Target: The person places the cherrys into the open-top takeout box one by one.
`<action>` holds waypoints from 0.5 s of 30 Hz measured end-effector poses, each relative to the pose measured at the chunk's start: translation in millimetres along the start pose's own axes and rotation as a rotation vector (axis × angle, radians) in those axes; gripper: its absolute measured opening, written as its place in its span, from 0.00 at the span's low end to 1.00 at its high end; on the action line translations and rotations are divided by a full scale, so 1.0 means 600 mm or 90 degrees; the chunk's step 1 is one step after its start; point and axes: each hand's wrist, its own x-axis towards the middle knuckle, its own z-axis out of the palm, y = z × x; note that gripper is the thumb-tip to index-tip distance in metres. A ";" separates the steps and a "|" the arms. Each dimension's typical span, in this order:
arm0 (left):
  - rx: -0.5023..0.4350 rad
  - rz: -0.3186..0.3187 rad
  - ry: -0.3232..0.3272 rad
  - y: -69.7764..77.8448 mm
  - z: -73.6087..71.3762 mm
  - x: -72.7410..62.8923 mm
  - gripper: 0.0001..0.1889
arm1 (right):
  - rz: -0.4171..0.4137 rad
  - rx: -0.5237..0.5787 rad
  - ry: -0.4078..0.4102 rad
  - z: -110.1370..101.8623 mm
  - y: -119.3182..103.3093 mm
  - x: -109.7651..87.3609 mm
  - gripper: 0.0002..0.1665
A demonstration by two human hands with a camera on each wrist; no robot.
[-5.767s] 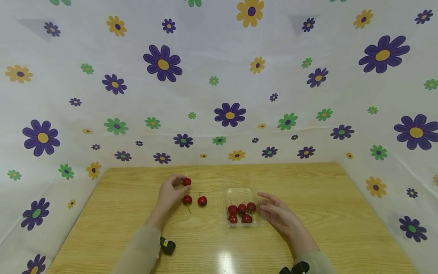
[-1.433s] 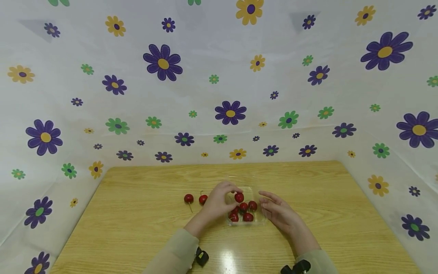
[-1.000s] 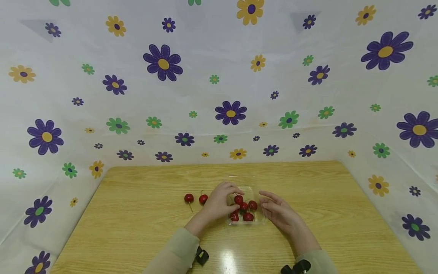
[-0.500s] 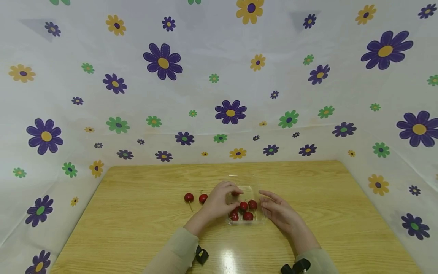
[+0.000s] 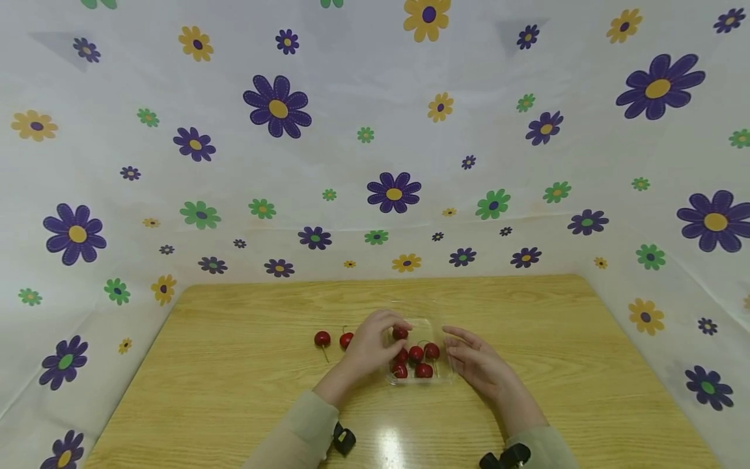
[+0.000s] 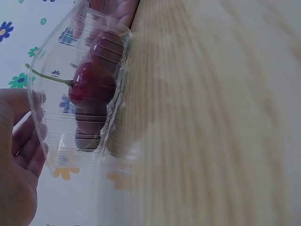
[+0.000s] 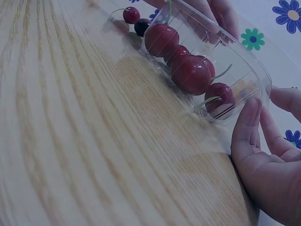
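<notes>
A clear plastic box stands mid-table with several red cherries in its near part. Over its left side is my left hand, index finger and thumb apart, a dark red cherry showing between and below them. In the left wrist view the fingers are at the box wall and no cherry shows at their tips. My right hand stays at the box's right side; in the right wrist view its fingers touch the end wall.
Two stemmed cherries, one farther left and one beside my left hand, lie on the wooden table. Behind and at both sides hangs a white flowered cloth.
From the table at left, my left hand has carried a cherry right to the box and lowered it in; the cherry now sits slightly farther left. My right hand has stayed put.
</notes>
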 end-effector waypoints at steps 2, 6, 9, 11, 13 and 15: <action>-0.003 -0.005 -0.001 0.001 -0.002 -0.001 0.12 | 0.000 -0.001 -0.001 0.000 0.000 0.001 0.24; -0.011 -0.010 0.000 -0.001 -0.008 -0.005 0.11 | -0.003 -0.001 -0.007 -0.001 0.001 0.001 0.25; -0.006 -0.007 0.009 -0.006 -0.012 -0.008 0.12 | -0.007 0.000 -0.012 -0.002 0.001 0.002 0.25; -0.004 -0.005 0.019 -0.009 -0.015 -0.010 0.12 | -0.009 0.001 -0.015 -0.002 0.001 0.001 0.25; -0.003 -0.007 0.029 -0.012 -0.019 -0.013 0.12 | -0.010 0.002 -0.017 -0.002 0.002 0.001 0.25; 0.000 -0.009 0.038 -0.015 -0.023 -0.015 0.12 | -0.011 0.000 -0.017 -0.002 0.002 0.001 0.25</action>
